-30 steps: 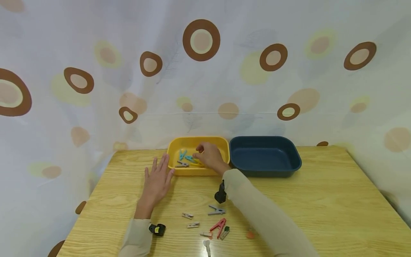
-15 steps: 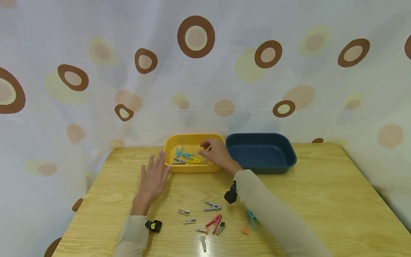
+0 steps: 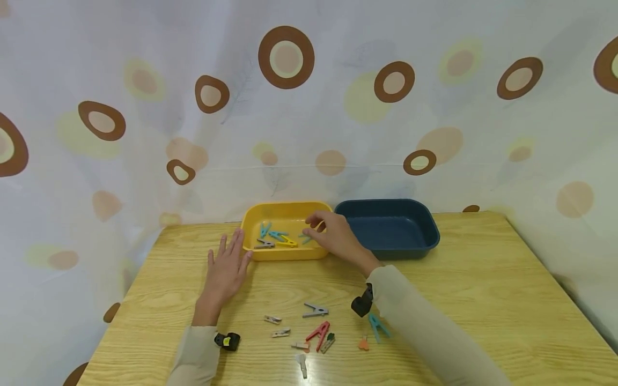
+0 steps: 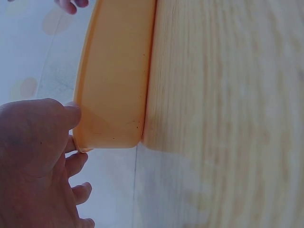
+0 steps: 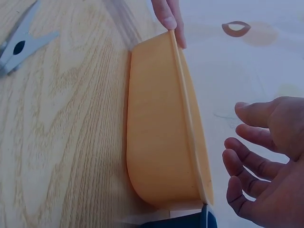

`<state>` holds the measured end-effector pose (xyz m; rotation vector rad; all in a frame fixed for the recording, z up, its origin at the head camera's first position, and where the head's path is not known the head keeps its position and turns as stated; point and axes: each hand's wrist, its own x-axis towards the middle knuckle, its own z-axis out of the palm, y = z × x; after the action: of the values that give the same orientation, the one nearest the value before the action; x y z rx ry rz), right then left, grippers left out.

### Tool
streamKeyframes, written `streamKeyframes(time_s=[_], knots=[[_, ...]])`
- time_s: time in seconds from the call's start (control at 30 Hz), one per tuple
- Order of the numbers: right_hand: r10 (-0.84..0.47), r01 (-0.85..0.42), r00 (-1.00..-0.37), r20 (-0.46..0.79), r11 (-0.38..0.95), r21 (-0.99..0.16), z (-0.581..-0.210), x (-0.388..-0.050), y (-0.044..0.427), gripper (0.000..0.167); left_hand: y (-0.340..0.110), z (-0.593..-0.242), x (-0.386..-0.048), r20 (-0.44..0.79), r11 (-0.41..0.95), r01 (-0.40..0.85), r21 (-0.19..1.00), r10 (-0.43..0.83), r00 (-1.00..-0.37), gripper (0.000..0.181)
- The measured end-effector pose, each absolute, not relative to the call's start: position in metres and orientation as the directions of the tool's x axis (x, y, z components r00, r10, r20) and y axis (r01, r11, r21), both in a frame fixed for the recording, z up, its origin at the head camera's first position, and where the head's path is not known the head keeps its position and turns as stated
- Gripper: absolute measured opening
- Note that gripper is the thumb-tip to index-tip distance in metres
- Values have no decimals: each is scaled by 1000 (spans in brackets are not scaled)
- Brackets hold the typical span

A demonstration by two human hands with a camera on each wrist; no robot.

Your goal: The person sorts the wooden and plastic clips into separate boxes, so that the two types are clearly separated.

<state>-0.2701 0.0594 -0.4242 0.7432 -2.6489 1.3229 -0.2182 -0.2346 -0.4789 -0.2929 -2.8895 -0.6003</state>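
Observation:
My left hand (image 3: pixel 226 271) rests with spread, straight fingers at the left corner of the yellow tray (image 3: pixel 289 255); in the left wrist view its thumb touches the tray's rim (image 4: pixel 81 90). Over the right part of that tray hovers my right hand (image 3: pixel 336 234), fingers loosely bent and apart, nothing between them in the right wrist view. Inside the tray lie a yellow clothespin (image 3: pixel 287 242), a grey clothespin (image 3: pixel 265 244) and several teal ones, including a teal clothespin (image 3: pixel 277 235) near the middle. Another teal clothespin (image 3: pixel 306 236) lies partly hidden by my right hand.
A dark blue tray (image 3: pixel 391 252) stands against the yellow one's right side. Nearer on the table lie a grey clothespin (image 3: pixel 316 310), a red clothespin (image 3: pixel 318 335), a teal clothespin (image 3: pixel 378 327), an orange heart clip (image 3: pixel 363 343) and several small wooden pegs (image 3: pixel 281 333). A patterned curtain hangs behind.
My right hand has moved rightward within the yellow tray, and its fingers have spread. The yellow clothespin shows fully now, as does the teal one on the table. My left hand stays at the corner.

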Motion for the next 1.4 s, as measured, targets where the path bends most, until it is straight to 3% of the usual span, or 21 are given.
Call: streamKeyframes(time_s=[0.7,1.03,1.4], knots=[[-379,-480,-869,319,482,-733,-423,-230,87,22,-235,-480,-218,202,902,222,370,155,-967,64],[-370,-527,-847,380,507,-682,-433,-215,98,22,-234,-479,-218,196,902,221,371,156,-968,64],[-334,-484,-874,353,530,-697,-438,-189,111,20,-235,-480,-219,194,902,219,373,155,-969,64]])
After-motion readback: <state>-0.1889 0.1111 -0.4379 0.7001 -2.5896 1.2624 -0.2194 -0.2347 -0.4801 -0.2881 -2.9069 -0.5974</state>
